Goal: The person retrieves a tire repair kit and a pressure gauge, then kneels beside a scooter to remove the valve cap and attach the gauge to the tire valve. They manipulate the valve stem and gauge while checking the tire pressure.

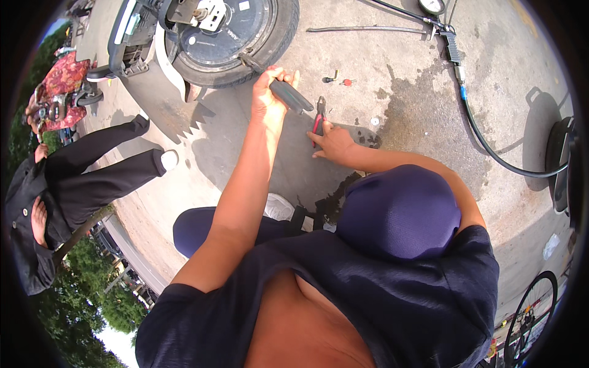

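My left hand is closed around a black-handled tool, which looks like pliers. Its dark head reaches the rim and tyre of a wheel; the exact contact is hard to tell. The wheel has a black tyre and a dark hub disc and belongs to a tipped-over scooter. My right hand reaches down to red-handled cutting pliers on the concrete. Its fingers are spread and touch the handles. Beyond lie a small black valve stem and a small red part.
A tyre inflator with gauge and black hose lies to the right, beside a long metal bar. A toothed dark mudflap juts out at left. A person in dark clothes stands close by. A washer lies near wet patches.
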`<action>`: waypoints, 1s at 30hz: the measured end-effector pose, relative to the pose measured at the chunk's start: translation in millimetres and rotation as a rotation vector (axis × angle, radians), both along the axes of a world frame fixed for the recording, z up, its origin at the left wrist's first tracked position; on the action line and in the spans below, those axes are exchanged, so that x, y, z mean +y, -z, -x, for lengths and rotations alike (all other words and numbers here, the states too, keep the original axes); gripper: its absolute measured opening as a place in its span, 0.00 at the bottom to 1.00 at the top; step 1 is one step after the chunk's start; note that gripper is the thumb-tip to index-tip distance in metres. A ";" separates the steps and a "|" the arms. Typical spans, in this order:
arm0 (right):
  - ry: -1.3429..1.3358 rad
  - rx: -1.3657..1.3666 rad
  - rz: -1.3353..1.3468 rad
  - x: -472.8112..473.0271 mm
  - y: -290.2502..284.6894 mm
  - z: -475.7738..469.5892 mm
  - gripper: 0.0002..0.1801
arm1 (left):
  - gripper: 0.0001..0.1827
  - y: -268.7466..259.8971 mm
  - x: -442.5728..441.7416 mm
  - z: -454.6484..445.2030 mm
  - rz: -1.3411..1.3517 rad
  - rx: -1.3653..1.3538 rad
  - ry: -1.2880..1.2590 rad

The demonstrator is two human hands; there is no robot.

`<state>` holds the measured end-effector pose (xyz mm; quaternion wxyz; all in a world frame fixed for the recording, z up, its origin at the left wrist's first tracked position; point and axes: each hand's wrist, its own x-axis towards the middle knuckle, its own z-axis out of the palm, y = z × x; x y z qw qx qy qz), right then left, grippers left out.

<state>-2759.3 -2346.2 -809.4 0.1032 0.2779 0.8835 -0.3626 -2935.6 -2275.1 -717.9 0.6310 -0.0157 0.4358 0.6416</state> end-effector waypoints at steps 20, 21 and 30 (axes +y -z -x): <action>0.600 -0.141 1.057 16.1 8.7 -9.1 0.14 | 0.06 0.5 -10.5 11.8 -0.033 0.005 0.051; 0.652 -0.067 1.079 13.7 17.5 -5.2 0.12 | 0.06 2.2 -9.7 12.0 -0.043 -0.014 0.048; 0.525 0.605 0.225 76.8 -51.5 -37.1 0.17 | 0.07 2.7 -19.8 20.5 -0.053 -0.087 0.041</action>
